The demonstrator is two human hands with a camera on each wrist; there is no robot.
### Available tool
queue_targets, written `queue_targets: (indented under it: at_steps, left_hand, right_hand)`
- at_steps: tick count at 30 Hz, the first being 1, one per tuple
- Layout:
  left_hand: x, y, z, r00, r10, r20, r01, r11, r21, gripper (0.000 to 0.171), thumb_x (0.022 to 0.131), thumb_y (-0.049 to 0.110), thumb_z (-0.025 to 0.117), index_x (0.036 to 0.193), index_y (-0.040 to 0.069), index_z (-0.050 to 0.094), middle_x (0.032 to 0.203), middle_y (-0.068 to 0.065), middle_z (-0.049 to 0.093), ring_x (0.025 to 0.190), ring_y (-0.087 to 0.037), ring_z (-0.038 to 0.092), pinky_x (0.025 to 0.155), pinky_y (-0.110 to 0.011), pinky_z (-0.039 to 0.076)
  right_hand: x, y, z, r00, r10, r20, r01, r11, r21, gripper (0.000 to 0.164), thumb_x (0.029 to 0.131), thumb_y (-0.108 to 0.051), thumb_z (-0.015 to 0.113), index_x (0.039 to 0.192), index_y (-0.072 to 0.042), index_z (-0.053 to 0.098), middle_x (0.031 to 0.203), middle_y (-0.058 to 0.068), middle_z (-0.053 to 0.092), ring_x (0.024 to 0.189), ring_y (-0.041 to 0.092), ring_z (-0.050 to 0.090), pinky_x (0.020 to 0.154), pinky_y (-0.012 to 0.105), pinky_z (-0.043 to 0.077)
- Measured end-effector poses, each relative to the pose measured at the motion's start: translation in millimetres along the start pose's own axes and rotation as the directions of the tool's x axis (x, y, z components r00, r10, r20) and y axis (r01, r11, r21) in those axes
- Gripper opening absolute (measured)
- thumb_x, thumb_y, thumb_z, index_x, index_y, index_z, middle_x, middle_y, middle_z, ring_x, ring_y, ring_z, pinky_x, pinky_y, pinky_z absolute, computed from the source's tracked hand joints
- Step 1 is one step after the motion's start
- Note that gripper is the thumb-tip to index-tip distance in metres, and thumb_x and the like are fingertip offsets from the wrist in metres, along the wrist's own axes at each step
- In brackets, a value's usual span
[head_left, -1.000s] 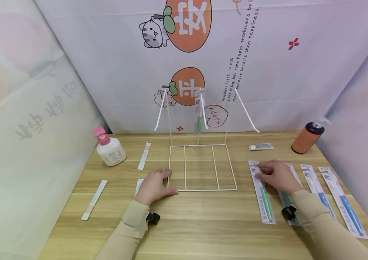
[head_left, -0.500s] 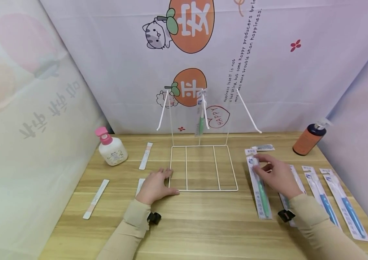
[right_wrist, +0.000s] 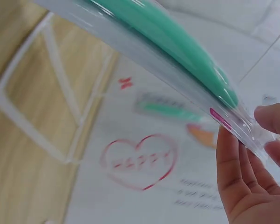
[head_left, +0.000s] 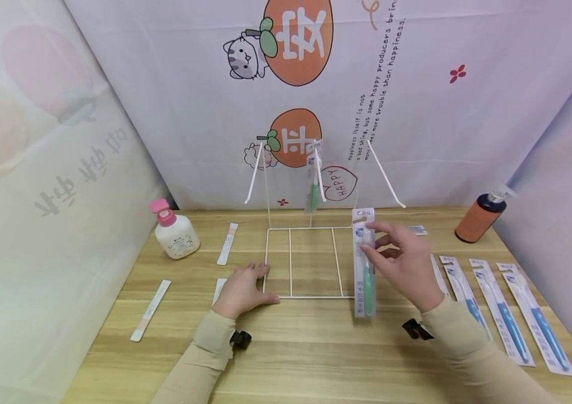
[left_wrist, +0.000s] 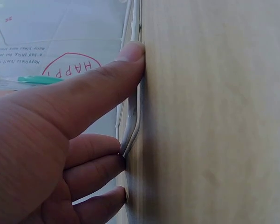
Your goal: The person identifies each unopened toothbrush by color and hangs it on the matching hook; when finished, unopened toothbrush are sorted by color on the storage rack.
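Observation:
My right hand [head_left: 407, 264] pinches a packaged toothbrush [head_left: 365, 292] with a green handle near its top, thumb on one side and fingers on the other. The pack hangs upright in front of the right side of a white wire rack [head_left: 291, 264]. In the right wrist view the green handle [right_wrist: 177, 51] shows through clear plastic. My left hand [head_left: 243, 289] holds the rack's front left base corner, the thumb [left_wrist: 107, 86] along the front wire and fingertips at the side wire. Another green toothbrush pack [head_left: 312, 188] hangs on the rack's middle prong.
Several toothbrush packs [head_left: 503, 314], blue handles among them, lie at the right. Behind my right hand a small tube [head_left: 419, 230] shows partly. A dark-and-orange pump bottle [head_left: 480, 216] stands back right, a white pump bottle [head_left: 177, 238] left. Slim paper sachets [head_left: 151, 310] lie left.
My right hand has picked the green toothbrush pack up from the table and carried it left to the rack's right side. My left hand has stayed at the rack's corner.

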State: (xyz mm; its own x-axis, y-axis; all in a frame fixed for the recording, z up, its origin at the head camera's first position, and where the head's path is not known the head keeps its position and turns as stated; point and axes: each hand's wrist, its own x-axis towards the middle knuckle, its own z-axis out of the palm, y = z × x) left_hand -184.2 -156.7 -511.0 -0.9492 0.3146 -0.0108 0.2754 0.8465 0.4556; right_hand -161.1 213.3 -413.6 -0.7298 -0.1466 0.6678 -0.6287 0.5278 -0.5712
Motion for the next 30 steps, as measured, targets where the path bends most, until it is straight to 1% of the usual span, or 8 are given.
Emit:
queue_targets:
  at_steps: [5,10,12,17,23,30]
  left_hand:
    - [0.3,0.3,0.2,1.0,0.003,0.001,-0.003,1.0,-0.001,0.092,0.079,0.056,0.094,0.152,0.01,0.064,0.159,-0.016,0.054,0.146,-0.047,0.05,0.114,-0.061,0.045]
    - [-0.4,1.3,-1.3,1.0,0.002,-0.005,-0.002,1.0,-0.007,0.092,0.078,0.056,0.095,0.152,0.01,0.064,0.158,-0.021,0.054,0.144,-0.05,0.051,0.113,-0.061,0.046]
    - [-0.8,1.9,-1.9,1.0,0.004,-0.006,-0.004,1.0,-0.01,0.091,0.079,0.055,0.095,0.152,0.01,0.064,0.158,-0.022,0.054,0.144,-0.05,0.051,0.112,-0.061,0.047]
    - [-1.3,1.4,-1.7,1.0,0.004,-0.002,-0.004,1.0,-0.001,0.091,0.079,0.055,0.094,0.152,0.01,0.064,0.158,-0.02,0.054,0.145,-0.049,0.051,0.113,-0.061,0.046]
    - [-0.6,-0.1,-0.6,1.0,0.005,-0.001,-0.005,1.0,-0.01,0.092,0.079,0.055,0.094,0.153,0.01,0.063,0.159,-0.017,0.054,0.148,-0.045,0.049,0.116,-0.061,0.043]
    - [-1.3,0.3,-0.6,1.0,0.001,-0.006,-0.001,1.0,-0.011,0.091,0.079,0.055,0.095,0.152,0.011,0.064,0.159,-0.019,0.054,0.145,-0.05,0.049,0.114,-0.062,0.045]
  right_hand:
    - [11,-28,9,0.998,-0.036,-0.042,0.04,0.992,0.118,0.053,0.082,0.014,0.087,0.131,-0.004,0.074,0.111,0.009,0.073,0.085,0.012,0.072,0.068,0.02,0.061]
    - [20,-53,15,0.997,-0.051,-0.057,0.062,0.976,0.207,0.056,0.081,0.017,0.087,0.132,-0.003,0.073,0.116,0.009,0.071,0.089,0.015,0.073,0.071,0.024,0.063]
    - [24,-62,18,0.994,-0.077,-0.076,0.093,0.967,0.235,0.057,0.08,0.019,0.086,0.131,-0.001,0.073,0.116,0.011,0.071,0.089,0.017,0.073,0.072,0.025,0.063]
    - [33,-78,25,0.98,-0.159,-0.116,0.185,0.948,0.26,0.057,0.077,0.021,0.086,0.129,0.001,0.073,0.115,0.012,0.071,0.087,0.019,0.072,0.071,0.024,0.063]
    - [39,-84,32,0.971,-0.211,-0.112,0.233,0.938,0.257,0.057,0.077,0.021,0.087,0.129,0.002,0.072,0.115,0.013,0.071,0.086,0.022,0.073,0.071,0.025,0.063]
    - [43,-78,41,0.975,-0.195,-0.102,0.215,0.944,0.251,0.055,0.079,0.021,0.086,0.128,0.004,0.071,0.115,0.016,0.07,0.088,0.023,0.073,0.071,0.025,0.063]
